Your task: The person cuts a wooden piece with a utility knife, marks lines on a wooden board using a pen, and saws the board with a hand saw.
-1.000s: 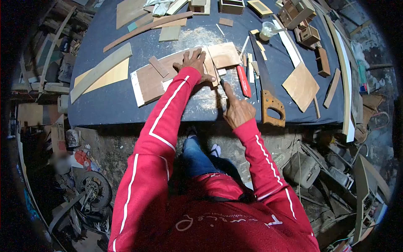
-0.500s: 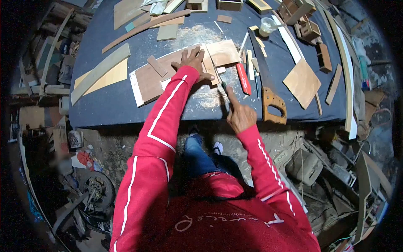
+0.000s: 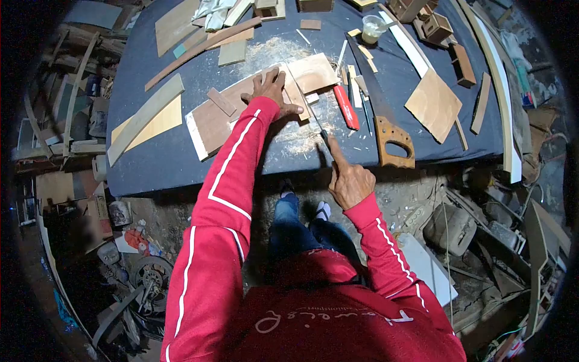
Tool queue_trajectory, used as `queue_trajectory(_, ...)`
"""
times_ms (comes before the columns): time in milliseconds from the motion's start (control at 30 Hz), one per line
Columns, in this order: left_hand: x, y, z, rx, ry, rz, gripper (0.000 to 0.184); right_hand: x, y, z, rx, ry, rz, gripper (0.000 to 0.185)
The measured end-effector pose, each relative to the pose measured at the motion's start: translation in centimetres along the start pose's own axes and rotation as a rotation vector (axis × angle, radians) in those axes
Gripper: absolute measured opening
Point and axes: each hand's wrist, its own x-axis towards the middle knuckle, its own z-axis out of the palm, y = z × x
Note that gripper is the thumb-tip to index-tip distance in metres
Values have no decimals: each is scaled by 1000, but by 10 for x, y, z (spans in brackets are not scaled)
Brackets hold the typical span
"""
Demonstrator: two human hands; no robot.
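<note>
My left hand (image 3: pixel 269 90) lies with fingers spread on a brown wooden board (image 3: pixel 208 130), pressing from above. Its thumb rests near a narrow wood strip (image 3: pixel 294 95). My right hand (image 3: pixel 351 184), near the table's front edge, is closed around a thin-bladed tool (image 3: pixel 319 127) with a dark handle, its index finger stretched along it. The blade runs beside the strip's right edge; its exact kind is unclear. Beyond it sits a pale wood piece (image 3: pixel 313 67). A small wood slat (image 3: pixel 222 101) lies across the board, left of my left hand.
Right of the work lie a red-handled tool (image 3: pixel 345 108) and a wood-handled handsaw (image 3: pixel 395 142). A plastic cup (image 3: pixel 372 29), a square plywood piece (image 3: pixel 433 107) and small wooden boxes (image 3: pixel 462 65) are farther right. Sawdust (image 3: pixel 283 51) covers part of the dark-covered table (image 3: pixel 157 172).
My right hand has drawn back toward my body with the tool, slightly to the right. My left hand stays on the board. The whole view has shifted a little.
</note>
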Motion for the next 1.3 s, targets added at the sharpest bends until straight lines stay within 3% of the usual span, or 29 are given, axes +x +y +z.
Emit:
queue_trajectory(133,3,-5,2,3,30,78,131,3,-3,-6,-53,-34,26,71)
queue_trajectory(233,1,-3,2,-13,8,28,120,11,-6,-2,-69,-21,14,74)
queue_trajectory(400,-3,0,-1,-33,8,8,120,52,-14,15,-85,-5,-26,77)
queue_trajectory(567,-10,4,-12,-30,-31,-23,121,35,-22,-14,-93,-92,-3,72)
queue_trajectory(633,-7,4,-11,-37,-37,-17,120,53,-14,0,-102,22,-76,72)
queue_trajectory(833,2,-7,1,-38,115,33,121,45,-8,-3,-87,-39,-36,74)
queue_trajectory(1167,-4,-2,1,-8,65,1,124,25,11,22,-3,-8,-29,75)
queue_trajectory(1300,-6,0,-5,-36,34,0,117,49,13,31,-48,21,-34,74)
